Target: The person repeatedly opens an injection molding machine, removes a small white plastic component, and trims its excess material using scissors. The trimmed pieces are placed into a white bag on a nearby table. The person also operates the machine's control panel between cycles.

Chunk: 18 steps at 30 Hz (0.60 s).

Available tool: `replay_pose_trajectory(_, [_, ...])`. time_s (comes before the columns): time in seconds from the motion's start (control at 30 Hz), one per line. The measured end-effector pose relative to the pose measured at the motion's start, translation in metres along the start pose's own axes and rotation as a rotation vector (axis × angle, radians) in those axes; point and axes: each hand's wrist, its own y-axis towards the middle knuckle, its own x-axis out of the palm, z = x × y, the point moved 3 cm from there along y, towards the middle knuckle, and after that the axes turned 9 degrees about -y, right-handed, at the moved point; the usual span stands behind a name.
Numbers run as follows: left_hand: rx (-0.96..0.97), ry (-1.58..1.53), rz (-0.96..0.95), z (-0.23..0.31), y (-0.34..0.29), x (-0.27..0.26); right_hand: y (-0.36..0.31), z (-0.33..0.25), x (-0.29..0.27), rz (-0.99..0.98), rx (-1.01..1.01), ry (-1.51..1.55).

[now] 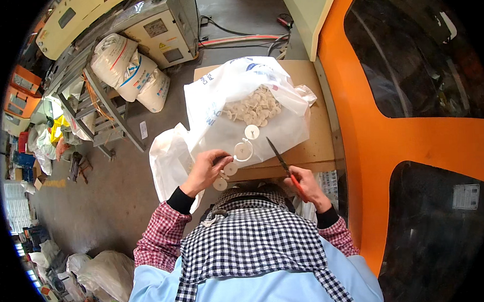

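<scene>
**Moulded plastic piece held for trimming at the bench**

Left hand (206, 170) pinches a white moulded disc cluster (237, 156), just in front of the open white bag (240, 105). It looks light, stiff and thin; best gripped by its rim. Right hand (303, 185) is closed on a red-handled knife (282, 164). Printed white sacks (133, 72) lie left of the bag, and a yellow warning label (163, 46) is on the cabinet beyond.

Operator kit: red-and-white check shirt sleeves (156, 238) with black inner cuffs (180, 200) at both wrists, black-and-white gingham apron (251, 242) with a cord tie at the neckline, over a light blue top (151, 292), both hands bare.
</scene>
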Motion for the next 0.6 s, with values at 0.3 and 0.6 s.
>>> replay_pose_trajectory(0.3, [0.002, 0.065, -0.046, 0.018, -0.003, -0.010, 0.028, -0.025, 0.015, -0.150, -0.305, -0.124])
replay_pose_trajectory(0.6, [-0.007, 0.075, -0.033, 0.006, -0.003, -0.014, 0.032, -0.037, 0.012, -0.200, -0.031, -0.067])
